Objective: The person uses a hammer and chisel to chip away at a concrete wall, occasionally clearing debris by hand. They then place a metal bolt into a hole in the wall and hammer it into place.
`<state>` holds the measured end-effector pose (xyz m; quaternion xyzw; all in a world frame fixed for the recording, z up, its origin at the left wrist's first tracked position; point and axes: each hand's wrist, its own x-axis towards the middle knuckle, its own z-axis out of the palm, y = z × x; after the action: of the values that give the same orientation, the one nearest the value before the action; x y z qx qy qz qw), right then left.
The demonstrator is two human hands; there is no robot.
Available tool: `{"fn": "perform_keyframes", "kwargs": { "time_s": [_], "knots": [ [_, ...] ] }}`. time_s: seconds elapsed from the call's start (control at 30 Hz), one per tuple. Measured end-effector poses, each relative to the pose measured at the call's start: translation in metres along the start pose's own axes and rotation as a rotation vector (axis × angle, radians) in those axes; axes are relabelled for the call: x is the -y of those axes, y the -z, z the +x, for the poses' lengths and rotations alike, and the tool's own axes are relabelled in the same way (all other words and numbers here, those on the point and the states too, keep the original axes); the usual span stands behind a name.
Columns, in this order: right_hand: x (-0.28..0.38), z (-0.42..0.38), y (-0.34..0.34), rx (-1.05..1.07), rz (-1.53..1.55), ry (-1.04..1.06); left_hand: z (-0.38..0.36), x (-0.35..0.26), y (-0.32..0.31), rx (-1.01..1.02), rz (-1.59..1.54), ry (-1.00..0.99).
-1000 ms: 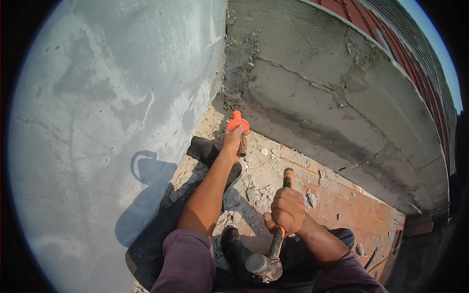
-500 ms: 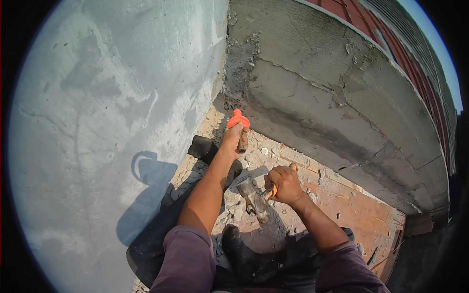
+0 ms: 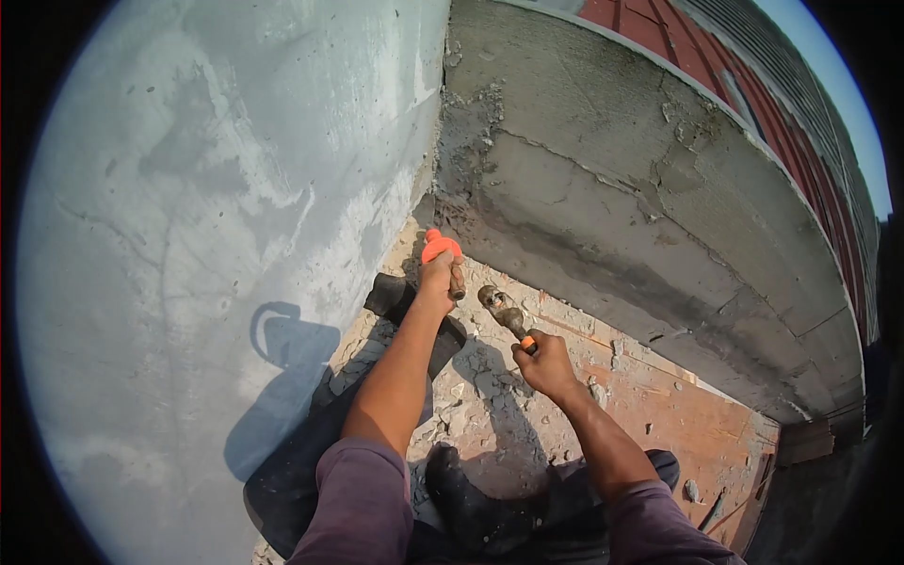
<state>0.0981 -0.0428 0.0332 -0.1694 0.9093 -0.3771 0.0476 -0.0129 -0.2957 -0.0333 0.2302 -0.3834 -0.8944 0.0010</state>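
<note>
**Reader:** What has just changed?

**Author:** The dark steel hammer with an orange-banded handle point(image 3: 509, 320), clamped in the right hand point(image 3: 547, 365), has swung its head from that hand's 8 o'clock to its 11 o'clock. The left hand point(image 3: 435, 282), apart from the right, remains closed round the steel chisel with a round orange guard point(image 3: 440, 248); the guard lies at 12 o'clock of the fist.

**Reader:** Its significance?

**Author:** The hammer head now lies near the chisel's exposed end, at its 4 o'clock, apparently within striking range. The chisel's far tip cannot be made out.

**Reader:** And the setting?

**Author:** A dusty floor strewn with pale rubble point(image 3: 504, 471); reddish-brown wooden boarding point(image 3: 673, 414) at 4 o'clock; a smooth grey concrete wall point(image 3: 188, 188) at 9 o'clock; a rough, cracked mortar wall point(image 3: 603, 141) at 2 o'clock; red ribbed roofing point(image 3: 650, 26) beyond.
</note>
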Motion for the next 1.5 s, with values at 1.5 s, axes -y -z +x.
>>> {"fn": "perform_keyframes", "kwargs": {
  "time_s": [1.5],
  "knots": [
    [-0.005,-0.133,-0.002,0.024,0.249,0.201,-0.040,0.030,-0.018,0.066,-0.004,-0.040]
  ]
}}
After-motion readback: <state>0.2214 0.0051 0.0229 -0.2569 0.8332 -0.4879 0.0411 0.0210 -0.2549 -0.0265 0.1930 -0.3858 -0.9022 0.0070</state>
